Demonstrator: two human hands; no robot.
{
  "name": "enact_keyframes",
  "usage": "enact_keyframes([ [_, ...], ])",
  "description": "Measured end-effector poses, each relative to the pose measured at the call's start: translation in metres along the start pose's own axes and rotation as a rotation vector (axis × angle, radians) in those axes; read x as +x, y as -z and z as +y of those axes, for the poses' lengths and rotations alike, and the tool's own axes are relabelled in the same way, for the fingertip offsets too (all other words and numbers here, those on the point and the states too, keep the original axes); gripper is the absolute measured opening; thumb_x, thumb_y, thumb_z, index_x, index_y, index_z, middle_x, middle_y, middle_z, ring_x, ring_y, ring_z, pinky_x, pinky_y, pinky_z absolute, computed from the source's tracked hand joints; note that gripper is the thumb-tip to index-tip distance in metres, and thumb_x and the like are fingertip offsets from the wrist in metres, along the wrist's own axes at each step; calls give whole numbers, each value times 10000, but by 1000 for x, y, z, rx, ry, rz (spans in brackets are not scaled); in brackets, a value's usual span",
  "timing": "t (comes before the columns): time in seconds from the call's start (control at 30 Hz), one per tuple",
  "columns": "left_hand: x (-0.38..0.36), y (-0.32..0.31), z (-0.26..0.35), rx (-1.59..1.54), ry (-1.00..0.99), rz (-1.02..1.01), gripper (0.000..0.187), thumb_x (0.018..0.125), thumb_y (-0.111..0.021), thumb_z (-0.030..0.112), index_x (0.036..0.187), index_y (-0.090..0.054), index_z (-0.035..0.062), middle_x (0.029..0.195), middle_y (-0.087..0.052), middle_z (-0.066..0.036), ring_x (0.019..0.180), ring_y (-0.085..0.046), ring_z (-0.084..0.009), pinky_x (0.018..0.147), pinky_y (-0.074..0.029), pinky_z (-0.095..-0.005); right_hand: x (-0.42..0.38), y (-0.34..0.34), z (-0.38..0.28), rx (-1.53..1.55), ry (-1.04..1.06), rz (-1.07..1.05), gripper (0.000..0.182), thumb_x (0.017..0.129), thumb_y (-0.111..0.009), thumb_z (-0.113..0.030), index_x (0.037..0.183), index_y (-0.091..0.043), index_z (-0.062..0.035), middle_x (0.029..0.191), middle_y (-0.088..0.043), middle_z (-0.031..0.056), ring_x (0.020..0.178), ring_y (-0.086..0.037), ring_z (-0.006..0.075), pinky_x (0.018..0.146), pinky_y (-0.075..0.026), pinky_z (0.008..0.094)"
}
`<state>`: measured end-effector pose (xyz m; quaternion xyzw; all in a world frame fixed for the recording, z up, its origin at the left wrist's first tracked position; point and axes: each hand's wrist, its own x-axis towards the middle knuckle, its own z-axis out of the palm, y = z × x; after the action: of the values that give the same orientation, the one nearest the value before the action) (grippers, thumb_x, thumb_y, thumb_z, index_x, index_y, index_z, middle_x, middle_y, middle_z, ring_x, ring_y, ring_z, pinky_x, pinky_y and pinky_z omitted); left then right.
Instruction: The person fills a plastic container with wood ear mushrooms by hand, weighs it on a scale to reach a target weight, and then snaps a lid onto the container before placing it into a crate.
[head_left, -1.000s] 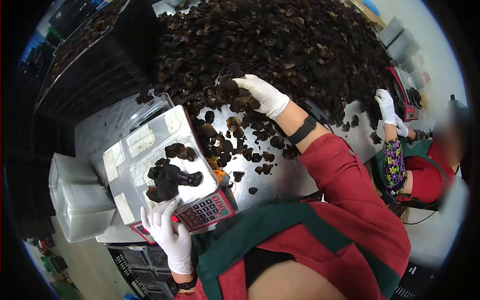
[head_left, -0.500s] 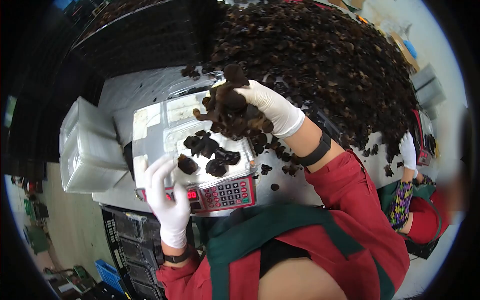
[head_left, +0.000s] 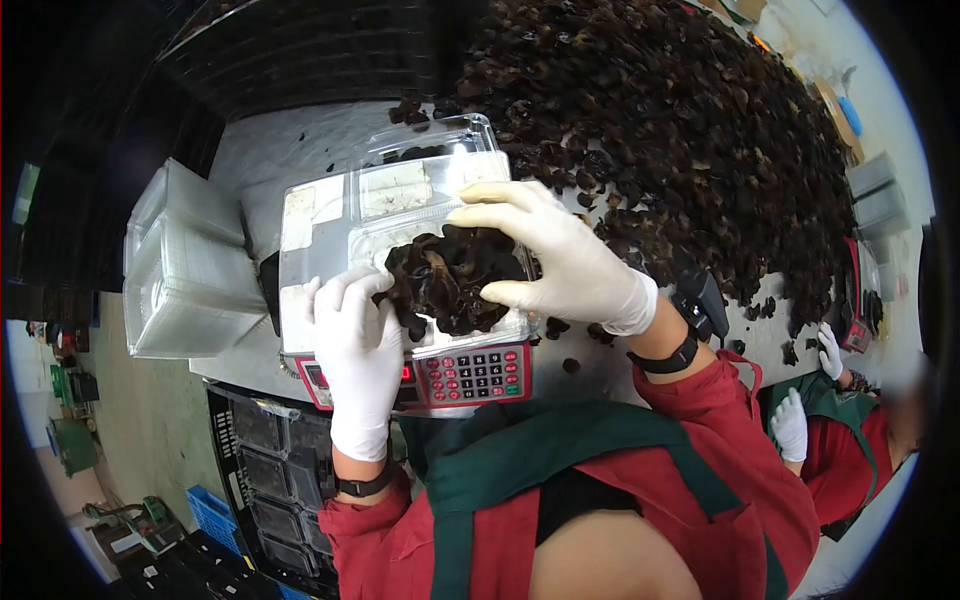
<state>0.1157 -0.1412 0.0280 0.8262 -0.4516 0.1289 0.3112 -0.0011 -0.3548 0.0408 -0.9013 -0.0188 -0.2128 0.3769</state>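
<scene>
A clump of dark brown fungus pieces [head_left: 455,280] lies in a clear plastic container [head_left: 375,238] on a red-framed scale [head_left: 480,374]. My left hand [head_left: 357,345], in a white glove, is at the clump's left side, its fingers bent at the container's edge. My right hand [head_left: 560,255], also gloved, is at the right side of the clump, thumb and fingers apart around its edge. The container's clear lid [head_left: 430,137] stands open behind. Part of the scale's display is hidden by my left hand.
Stacked clear containers [head_left: 195,270] stand at the left. A large heap of dark fungus [head_left: 660,130] covers the back right. Black crates [head_left: 300,60] rise behind. At the right edge, a co-worker's gloved hands [head_left: 790,425] are near another red scale [head_left: 856,300].
My right hand has lowered the clump onto the pieces in the container and its fingers have spread. The view has shifted slightly. More of the co-worker's hands now shows.
</scene>
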Motion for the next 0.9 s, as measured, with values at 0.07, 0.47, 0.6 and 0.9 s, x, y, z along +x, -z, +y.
enact_keyframes([
  [0.07,0,8,3,-48,49,-57,373,729,-592,-112,1056,-636,61,1123,-632,-108,1067,-593,-291,1037,-401,-384,-13,7,2,7,-67,12,598,687,-783,-69,1261,-613,-83,1353,-545,137,1240,-514,318,1070,-408,404],
  [0.47,5,-4,6,-77,4,-209,462,740,-717,20,1187,-631,99,1181,-608,-122,1134,-542,-316,1014,-383,-407,-42,-16,2,-264,31,149,191,756,-766,-263,911,-704,-170,978,-622,-27,925,-546,209,866,-384,380],
  [0.6,-11,-7,-8,-286,151,-164,417,737,-692,-66,1127,-624,62,1160,-620,-125,1142,-553,-312,1034,-401,-409,-39,-9,10,-219,69,148,145,755,-762,-254,759,-661,-150,888,-623,-36,886,-552,196,852,-383,371],
  [0.9,-16,-10,1,-424,259,-73,365,751,-676,-119,1082,-593,10,1120,-615,-135,1106,-583,-277,1023,-433,-390,-1,-24,8,-473,104,-63,102,821,-675,-176,921,-690,-164,999,-625,-31,1041,-543,171,941,-384,369],
])
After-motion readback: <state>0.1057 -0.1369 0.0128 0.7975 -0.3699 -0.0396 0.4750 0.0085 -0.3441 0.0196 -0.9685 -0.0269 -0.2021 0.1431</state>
